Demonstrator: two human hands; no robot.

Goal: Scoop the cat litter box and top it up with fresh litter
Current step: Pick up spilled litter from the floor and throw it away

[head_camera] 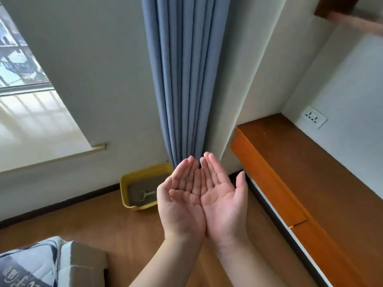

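A yellow litter box [124,183] stands on the wood floor against the wall, under the blue curtain. Grey litter fills it, and a pale scoop [147,195] lies on the litter. My left hand [182,201] and my right hand [224,200] are held out palm up, side by side and touching along their edges. Both are open and hold nothing. They hover in front of the box and hide its right side.
A blue curtain [186,79] hangs in the corner. An orange-brown wooden desk [300,172] runs along the right wall, with a socket [314,117] above it. A bed corner with patterned bedding [41,264] is at the lower left. A window [24,96] is on the left.
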